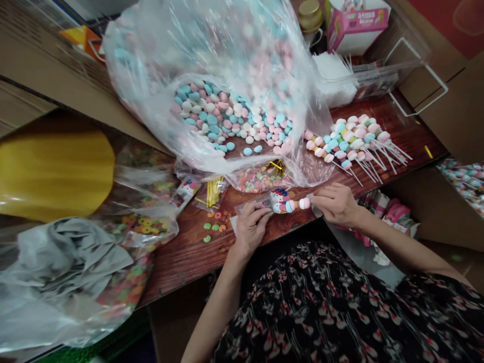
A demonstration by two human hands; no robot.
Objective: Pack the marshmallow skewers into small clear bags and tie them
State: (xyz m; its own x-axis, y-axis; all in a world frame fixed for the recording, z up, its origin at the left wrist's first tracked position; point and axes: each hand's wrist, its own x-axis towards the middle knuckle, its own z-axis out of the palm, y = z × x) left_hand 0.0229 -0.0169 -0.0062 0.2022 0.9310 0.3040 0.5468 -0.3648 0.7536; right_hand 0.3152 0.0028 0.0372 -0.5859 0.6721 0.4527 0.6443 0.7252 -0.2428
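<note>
Over the front edge of the table, a small printed plastic bag and a candy skewer with pink, white and blue pieces lie in line between my hands. My left hand pinches the left end of the bag. At the skewer's right end, the fingers of my right hand are closed; the stick itself is hidden by them. How far the skewer sits inside the bag I cannot tell. Loose fruit-coloured candy rings are scattered left of my left hand.
Behind my hands spreads a large clear bag of pastel candies. Finished skewers are piled at right, near white sticks and a pink box. Gold twist ties lie front-centre; a grey cloth rests on bagged candy rings at left.
</note>
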